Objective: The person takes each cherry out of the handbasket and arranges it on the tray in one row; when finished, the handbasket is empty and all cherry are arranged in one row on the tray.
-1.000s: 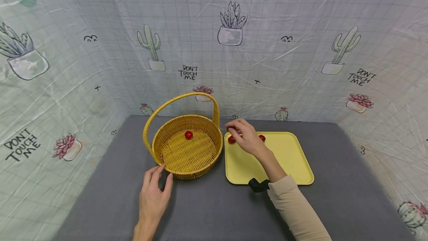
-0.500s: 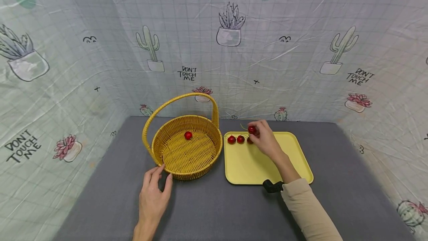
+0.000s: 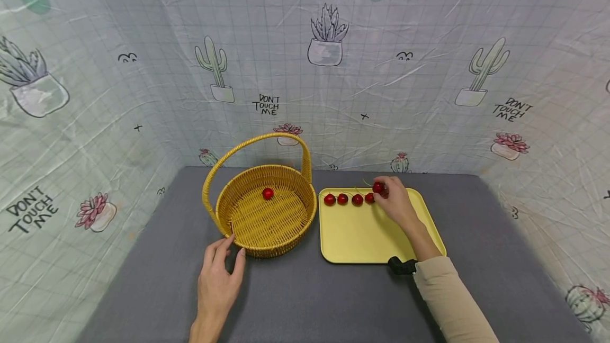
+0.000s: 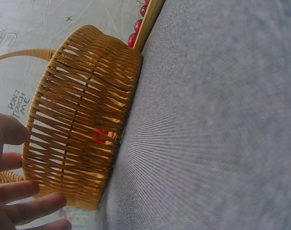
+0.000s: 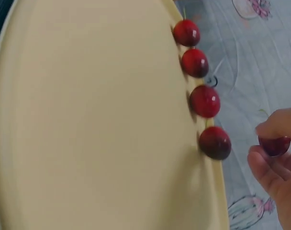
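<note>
My right hand (image 3: 396,200) pinches a dark red cherry (image 3: 378,188) by its sides, thin green stem up, above the far edge of the yellow tray (image 3: 362,237). Several more cherries (image 5: 205,101) form a row along that far edge, to the left of the hand. My left hand (image 3: 220,274) rests at the near rim of the yellow woven basket (image 3: 271,250), fingers fairly straight and spread, thumb and fingertips right at the rim. Inside the basket lies one red cherry (image 3: 268,193); the left wrist view shows bits of its red through the weave.
The basket's tall arched handle (image 3: 257,142) rises over its left and back right sides. Basket and tray stand side by side on a grey tabletop (image 3: 295,300). A hanging cloth (image 3: 362,89) with cactus prints closes off the back and both sides.
My right hand has moved right along the tray's far edge with the cherry pinched, uncovering the row of cherries beneath it. My left hand has stayed at the basket rim.
</note>
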